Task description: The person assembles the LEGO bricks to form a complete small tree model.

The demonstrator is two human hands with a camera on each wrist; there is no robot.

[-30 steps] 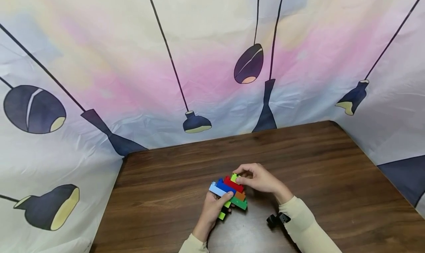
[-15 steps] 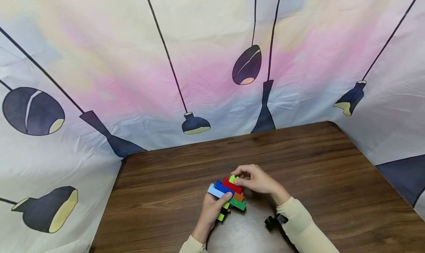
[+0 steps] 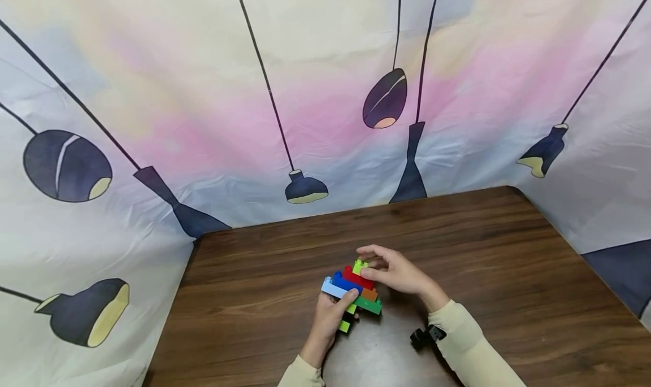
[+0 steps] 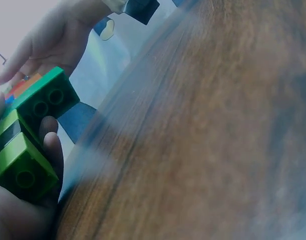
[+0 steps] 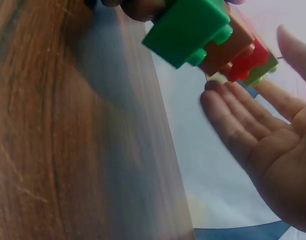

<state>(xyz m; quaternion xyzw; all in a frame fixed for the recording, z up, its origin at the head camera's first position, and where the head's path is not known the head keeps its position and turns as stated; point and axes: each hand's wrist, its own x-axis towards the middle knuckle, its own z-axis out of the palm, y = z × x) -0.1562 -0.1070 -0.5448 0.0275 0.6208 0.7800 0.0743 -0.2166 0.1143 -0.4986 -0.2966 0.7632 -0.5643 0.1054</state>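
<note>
My left hand (image 3: 322,322) grips a build of stacked toy bricks, its thumb lying across the front. Slanting rows of light blue (image 3: 332,288), blue (image 3: 347,282), red (image 3: 359,277), orange (image 3: 369,294) and green (image 3: 368,305) make up its body. A lime brick (image 3: 360,266) tops it, and below hangs a lime and black stem, whose lime end brick (image 4: 25,172) shows its hollow underside in the left wrist view. My right hand (image 3: 399,271) is at the lime top; in the right wrist view its fingers (image 5: 237,115) are extended close by, with the thumb held apart.
A brown wood-grain table (image 3: 264,274) lies under both hands. Behind it hangs a pale cloth backdrop (image 3: 330,110) printed with dark lamps. A black strap device (image 3: 426,337) sits on the right wrist, over a cream sleeve (image 3: 468,342).
My right fingers, earlier bent onto the lime top brick, have straightened and lifted off it. The left hand keeps its grip on the build. The head view has shifted slightly.
</note>
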